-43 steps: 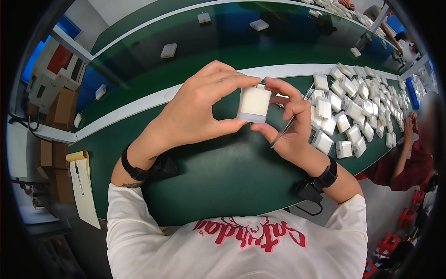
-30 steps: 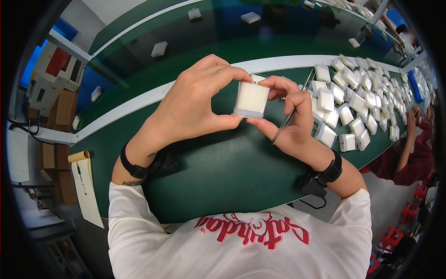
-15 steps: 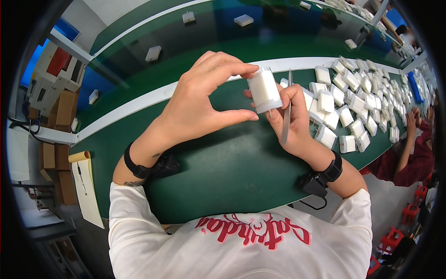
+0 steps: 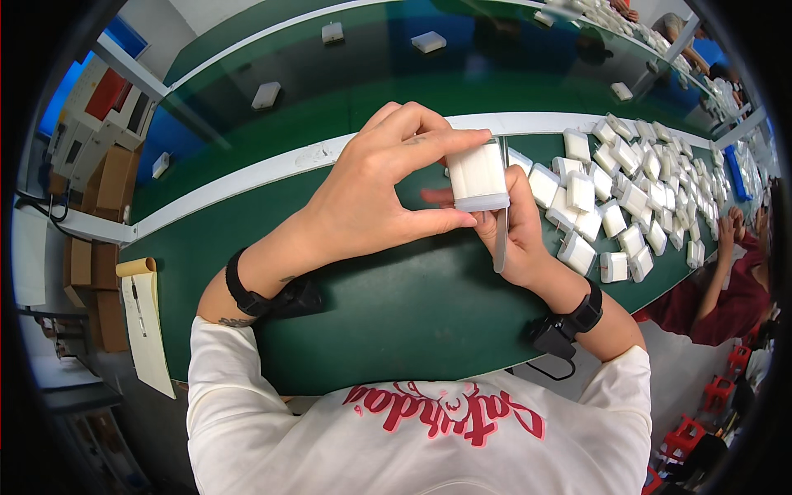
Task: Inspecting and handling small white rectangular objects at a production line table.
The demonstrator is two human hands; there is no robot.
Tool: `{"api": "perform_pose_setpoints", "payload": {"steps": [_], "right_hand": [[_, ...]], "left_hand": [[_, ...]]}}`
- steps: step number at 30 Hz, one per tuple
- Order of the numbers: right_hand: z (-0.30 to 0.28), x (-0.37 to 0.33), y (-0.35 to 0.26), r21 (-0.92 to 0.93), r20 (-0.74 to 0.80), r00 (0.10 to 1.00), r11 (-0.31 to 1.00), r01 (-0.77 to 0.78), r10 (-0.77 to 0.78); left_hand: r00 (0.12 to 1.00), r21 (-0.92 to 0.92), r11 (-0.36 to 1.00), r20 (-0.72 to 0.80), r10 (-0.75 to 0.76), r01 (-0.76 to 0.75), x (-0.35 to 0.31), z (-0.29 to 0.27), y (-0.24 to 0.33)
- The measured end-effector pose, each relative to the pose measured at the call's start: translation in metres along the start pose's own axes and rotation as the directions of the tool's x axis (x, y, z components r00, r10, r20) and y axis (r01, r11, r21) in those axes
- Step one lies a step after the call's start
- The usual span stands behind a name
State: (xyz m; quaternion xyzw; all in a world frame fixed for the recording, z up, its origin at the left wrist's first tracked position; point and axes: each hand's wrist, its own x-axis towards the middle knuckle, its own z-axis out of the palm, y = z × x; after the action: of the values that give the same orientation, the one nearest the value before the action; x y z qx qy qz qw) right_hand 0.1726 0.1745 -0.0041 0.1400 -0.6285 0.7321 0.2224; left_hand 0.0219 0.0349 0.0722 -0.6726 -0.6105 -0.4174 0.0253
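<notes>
above the green table (image 4: pixel 388 305), the left hand (image 4: pixel 371 198) pinches a small white box (image 4: pixel 477 177) between thumb and fingers; the right hand (image 4: pixel 516 235) grips it from behind, holding a thin metal tool (image 4: pixel 500 239). whether the box holds anything cannot be told. white boxes (image 4: pixel 619 206) lie heaped to the right.

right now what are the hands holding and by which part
Both hands hold a small white block: left hand fingertips pinch its left side, right hand backs it from behind while also gripping a thin metal tool.
</notes>
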Motion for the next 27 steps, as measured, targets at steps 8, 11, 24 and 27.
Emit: {"api": "perform_pose_setpoints", "payload": {"steps": [8, 11, 24, 27], "right_hand": [[-0.001, 0.005, 0.005, -0.348, -0.186, 0.970, 0.912, -0.217, 0.160], [-0.002, 0.006, 0.005, -0.412, -0.156, 0.963, 0.872, -0.266, 0.220], [-0.005, 0.008, 0.010, -0.649, -0.064, 0.979, 0.738, -0.187, 0.191], [-0.006, 0.004, 0.012, -0.663, -0.002, 0.998, 0.747, -0.046, 0.059]], "left_hand": [[0.976, 0.221, 0.953, 0.018, -0.216, 0.207, 0.002, -0.012, -0.056], [0.899, 0.467, 0.806, 0.051, -0.436, 0.364, 0.012, -0.033, -0.131], [0.516, 0.634, 0.305, -0.175, -0.839, 0.711, 0.051, -0.068, -0.340], [0.662, 0.655, 0.365, -0.281, -0.695, 0.662, 0.064, -0.048, -0.310]]}}
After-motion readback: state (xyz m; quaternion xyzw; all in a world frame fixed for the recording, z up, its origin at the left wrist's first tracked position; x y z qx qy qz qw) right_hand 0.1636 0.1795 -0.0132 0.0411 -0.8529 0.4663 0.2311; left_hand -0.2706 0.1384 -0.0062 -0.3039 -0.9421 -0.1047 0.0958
